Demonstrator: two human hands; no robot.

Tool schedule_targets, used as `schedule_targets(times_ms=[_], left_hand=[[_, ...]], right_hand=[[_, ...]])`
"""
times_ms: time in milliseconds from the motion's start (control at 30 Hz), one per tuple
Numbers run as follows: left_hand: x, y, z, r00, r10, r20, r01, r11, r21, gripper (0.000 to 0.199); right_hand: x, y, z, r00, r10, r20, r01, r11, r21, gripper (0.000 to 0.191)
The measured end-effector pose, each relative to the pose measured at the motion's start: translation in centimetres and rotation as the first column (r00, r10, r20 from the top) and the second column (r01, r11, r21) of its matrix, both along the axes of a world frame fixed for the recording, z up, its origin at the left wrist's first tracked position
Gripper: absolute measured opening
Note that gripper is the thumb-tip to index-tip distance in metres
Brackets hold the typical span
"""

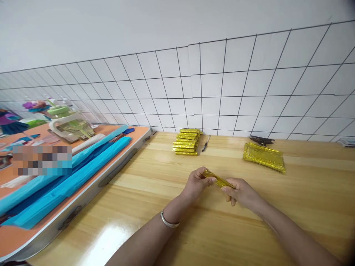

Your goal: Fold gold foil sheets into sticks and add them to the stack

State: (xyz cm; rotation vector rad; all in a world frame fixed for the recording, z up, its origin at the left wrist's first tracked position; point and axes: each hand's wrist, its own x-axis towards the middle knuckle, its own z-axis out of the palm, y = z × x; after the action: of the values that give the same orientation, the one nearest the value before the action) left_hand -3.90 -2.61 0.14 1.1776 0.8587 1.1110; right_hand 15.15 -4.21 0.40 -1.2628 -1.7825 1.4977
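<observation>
A narrow strip of folded gold foil paper (219, 180) is held above the wooden table, slanting down to the right. My left hand (198, 182) pinches its left end between thumb and fingers. On the opposite end, my right hand (238, 191) has its thumb and fingers closed too. Behind my hands, near the wall, lies a stack of similar gold foil rolls (186, 142). Flat gold foil sheets (263, 157) rest on the table to the right, beyond my right hand.
A pen (206, 143) lies beside the stack. Behind the sheets sits a dark hair clip-like object (261, 140). At left, an orange-topped surface (142, 135) carries long blue paper rolls (91, 166) and a clear container with a pale handle (72, 127). The tiled wall (210, 92) bounds the back.
</observation>
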Motion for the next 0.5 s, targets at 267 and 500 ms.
schedule_targets(times_ms=[267, 500], left_hand=[[-0.2, 0.7, -0.9, 0.995, 0.104, -0.010, -0.104, 0.995, -0.012, 0.027], [-0.6, 1.3, -1.4, 0.999, 0.036, 0.035, -0.031, 0.990, -0.139, 0.035]], right_hand=[[0.8, 1.1, -0.7, 0.989, -0.119, -0.085, 0.118, 0.993, -0.019, 0.029], [1.4, 1.5, -0.8, 0.958, -0.256, -0.132, 0.254, 0.967, -0.029, 0.032]])
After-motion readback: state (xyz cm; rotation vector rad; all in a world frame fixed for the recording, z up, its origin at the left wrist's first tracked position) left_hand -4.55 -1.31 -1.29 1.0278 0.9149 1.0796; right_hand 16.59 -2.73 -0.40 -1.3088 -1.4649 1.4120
